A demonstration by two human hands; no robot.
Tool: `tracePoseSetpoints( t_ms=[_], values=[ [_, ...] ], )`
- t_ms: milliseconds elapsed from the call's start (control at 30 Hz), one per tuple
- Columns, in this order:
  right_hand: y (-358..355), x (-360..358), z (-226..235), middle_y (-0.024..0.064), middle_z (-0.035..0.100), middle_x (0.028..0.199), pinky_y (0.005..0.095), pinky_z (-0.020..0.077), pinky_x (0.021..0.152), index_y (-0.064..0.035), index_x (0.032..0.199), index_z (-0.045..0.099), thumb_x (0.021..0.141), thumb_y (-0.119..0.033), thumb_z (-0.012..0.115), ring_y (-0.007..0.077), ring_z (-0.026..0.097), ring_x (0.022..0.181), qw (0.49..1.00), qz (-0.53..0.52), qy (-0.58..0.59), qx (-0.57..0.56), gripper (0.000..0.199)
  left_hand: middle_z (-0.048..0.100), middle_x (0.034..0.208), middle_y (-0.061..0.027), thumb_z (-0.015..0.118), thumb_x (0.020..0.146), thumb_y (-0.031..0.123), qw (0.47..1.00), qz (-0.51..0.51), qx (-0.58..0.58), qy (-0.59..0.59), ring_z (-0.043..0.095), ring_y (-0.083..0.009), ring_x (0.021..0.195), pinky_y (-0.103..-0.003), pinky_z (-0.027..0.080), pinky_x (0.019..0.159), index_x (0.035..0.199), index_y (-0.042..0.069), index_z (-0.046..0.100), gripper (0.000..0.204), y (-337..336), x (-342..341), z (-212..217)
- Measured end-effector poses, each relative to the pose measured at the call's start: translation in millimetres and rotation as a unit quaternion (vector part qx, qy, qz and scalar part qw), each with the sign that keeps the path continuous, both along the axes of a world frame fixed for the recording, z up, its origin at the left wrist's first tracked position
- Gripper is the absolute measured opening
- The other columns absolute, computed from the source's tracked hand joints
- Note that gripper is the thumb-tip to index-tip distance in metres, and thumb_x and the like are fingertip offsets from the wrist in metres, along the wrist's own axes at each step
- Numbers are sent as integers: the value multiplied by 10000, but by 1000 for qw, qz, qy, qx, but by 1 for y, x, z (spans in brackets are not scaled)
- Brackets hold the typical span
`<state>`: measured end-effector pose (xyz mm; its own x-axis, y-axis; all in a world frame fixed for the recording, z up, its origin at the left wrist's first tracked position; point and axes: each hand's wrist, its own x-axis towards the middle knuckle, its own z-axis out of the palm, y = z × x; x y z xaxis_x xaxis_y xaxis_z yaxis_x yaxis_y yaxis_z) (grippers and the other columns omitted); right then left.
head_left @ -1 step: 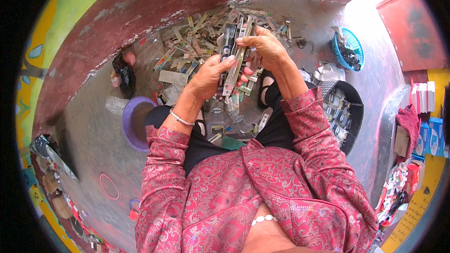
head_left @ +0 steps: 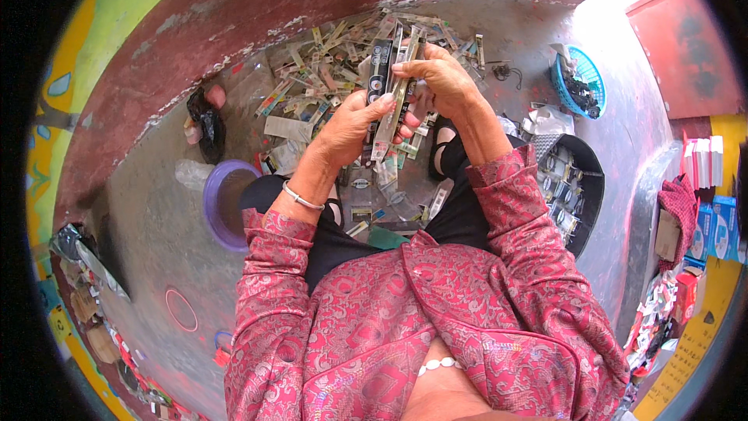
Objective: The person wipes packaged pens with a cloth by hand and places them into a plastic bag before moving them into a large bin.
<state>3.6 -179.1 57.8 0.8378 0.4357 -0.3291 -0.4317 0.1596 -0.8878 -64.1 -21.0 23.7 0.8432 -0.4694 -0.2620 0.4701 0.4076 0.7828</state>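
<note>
My left hand (head_left: pixel 348 126) and my right hand (head_left: pixel 447 82) are both closed around a bundle of long, narrow clear plastic packets (head_left: pixel 386 129), held up in front of me. The left thumb presses on the lower part of the bundle; the right thumb lies across its upper part. One packet (head_left: pixel 379 70) at the bundle's left side has a black printed face. The contents of the packets are too small to make out. Beneath and beyond my hands, a spread heap of similar flat packets (head_left: pixel 312 70) covers the floor. My feet are on either side of its near part.
A purple tub (head_left: pixel 209 206) stands left of my knee, near a black plastic bag (head_left: pixel 210 136). To the right are a black tub (head_left: pixel 590 187) of small packaged pieces and a blue basket (head_left: pixel 590 70) with dark items. A wall (head_left: pixel 257 8) curves behind the heap.
</note>
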Motion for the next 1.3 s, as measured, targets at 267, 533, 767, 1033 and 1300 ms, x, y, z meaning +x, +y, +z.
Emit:
tracePoseSetpoints(
  t_ms=[267,533,767,1033,1300],
  values=[
    [-1,8,-18,72,602,906,279,442,700,18,958,578,773,-158,600,137,551,794,994,82,-71,7,256,593,710,-36,655,787,216,999,49,-9,15,553,-89,605,-211,455,544,873,49,580,202,7,0,-4],
    [-20,20,-18,17,604,848,304,447,724,-17,909,601,825,-185,581,112,552,778,983,-137,-94,82,190,578,661,-27,674,766,184,989,143,46,16,539,-87,565,-205,437,502,847,30,588,194,8,2,-5],
    [16,-14,-16,127,619,831,335,463,691,-57,891,612,759,-138,622,290,604,781,768,-80,-561,-297,155,578,709,-14,635,794,149,989,138,36,-39,541,-85,581,-216,451,530,851,46,558,141,6,2,-13],
    [-29,44,-14,139,642,732,328,475,617,-39,864,640,763,-211,628,249,629,665,788,-350,-383,-332,200,589,781,-50,625,809,139,995,97,19,-7,540,-71,631,-182,446,525,903,35,548,160,12,5,-9],
    [24,-22,-4,121,627,821,348,469,687,-81,889,619,750,-167,622,286,608,787,728,-69,-626,-269,164,551,728,-10,595,817,132,982,143,105,-68,504,-80,625,-218,420,557,901,28,533,147,-5,4,-10]
  ],
)
